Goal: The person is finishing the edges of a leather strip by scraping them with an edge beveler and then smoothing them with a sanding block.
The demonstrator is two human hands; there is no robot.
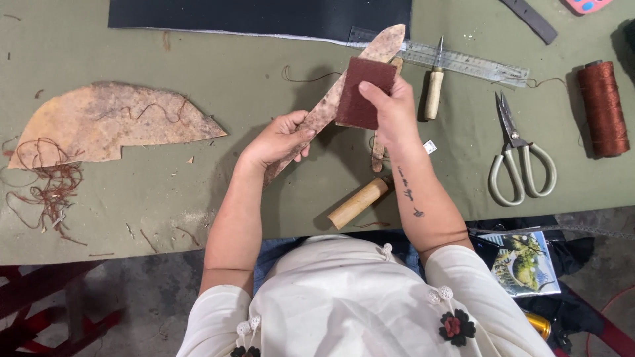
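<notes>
My left hand [281,139] grips the lower part of a long, narrow, mottled tan leather strip [380,46] that slants up to the right above the table. My right hand [391,109] holds a dark red-brown sanding block [360,92] flat against the middle of that strip. The strip's pointed top end reaches over a metal ruler [476,63].
On the green table [264,66] lie a fan-shaped leather piece [112,122], tangled red thread [49,185], a wooden cylinder [357,203], a wooden-handled awl [434,86], scissors [519,162], a rust-coloured thread spool [603,109] and a dark sheet [264,16]. A booklet [526,261] lies below the table edge.
</notes>
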